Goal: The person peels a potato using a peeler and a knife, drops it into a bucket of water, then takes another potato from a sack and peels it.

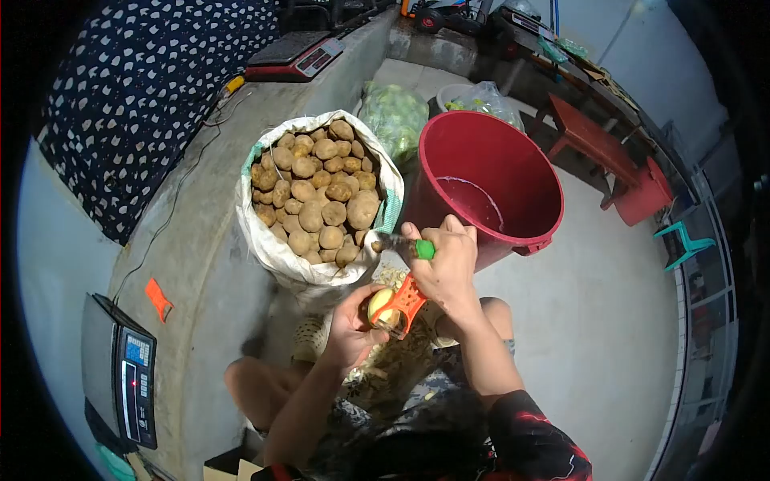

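My left hand (pixel 351 330) is closed around a potato (pixel 380 305), whose pale yellow flesh shows where the skin is off. In my right hand (pixel 447 264) is an orange peeler (pixel 407 300), its head against the potato. The same hand also grips a knife with a green handle (pixel 424 249); its dark blade (pixel 391 242) points left and looks blurred. Beyond my hands stands a white sack (pixel 265 243) full of unpeeled potatoes (pixel 314 192). Peelings (pixel 369 373) lie below, between my legs.
A big red bucket (pixel 489 132) with some liquid stands right of the sack. Behind are a bag of green produce (pixel 393 116) and a red bench (pixel 589 140). Left, the ledge holds a scale (pixel 138 377), an orange object (pixel 158 300) and a red scale (pixel 293 58).
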Available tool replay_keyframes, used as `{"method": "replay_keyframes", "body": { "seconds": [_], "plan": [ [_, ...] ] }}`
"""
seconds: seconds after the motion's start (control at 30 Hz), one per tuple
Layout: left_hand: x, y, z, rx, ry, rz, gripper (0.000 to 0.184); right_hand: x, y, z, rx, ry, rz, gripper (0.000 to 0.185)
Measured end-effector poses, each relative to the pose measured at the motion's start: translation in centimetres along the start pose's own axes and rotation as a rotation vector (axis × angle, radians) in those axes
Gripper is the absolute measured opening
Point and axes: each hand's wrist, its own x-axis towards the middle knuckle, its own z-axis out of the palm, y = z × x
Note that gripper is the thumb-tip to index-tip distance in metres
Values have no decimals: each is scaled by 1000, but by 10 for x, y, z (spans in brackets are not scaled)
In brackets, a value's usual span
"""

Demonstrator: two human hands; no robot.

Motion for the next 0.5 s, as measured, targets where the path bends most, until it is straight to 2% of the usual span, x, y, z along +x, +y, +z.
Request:
{"method": "replay_keyframes", "body": {
  "seconds": [0.03, 0.1, 0.17, 0.2, 0.27, 0.3, 0.37, 0.4, 0.5],
  "plan": [
    [0, 0, 3, 50, 35, 30, 85, 0, -2, -3, -51, 19, -59, 46],
    [-1, 0, -4, 51, 5, 34, 85, 4, 28, 27, -36, 18, -17, 43],
    [-1, 4, -10, 0, -45, -32, 82, 9, 62, 51, 104, -167, 311, 38],
    [1, 4, -9, 4, -47, -31, 82, 12, 59, 48, 107, -164, 310, 38],
    [2, 1, -8, -40, -66, 33, 78, 12, 54, 41, 349, -277, 516, 36],
    [3, -1, -8, -47, -64, 38, 78, 9, 45, 34, 343, -282, 512, 36],
    [3, -1, -8, -65, -25, 6, 77, -1, 17, 16, 47, -8, 44, 40],
    [3, -1, -5, 17, -6, 32, 78, 0, 4, 2, -32, -36, -16, 43],
    [2, -1, -3, -3, -23, 14, 77, 5, 3, -4, -99, 0, -29, 45]
  ]
}}
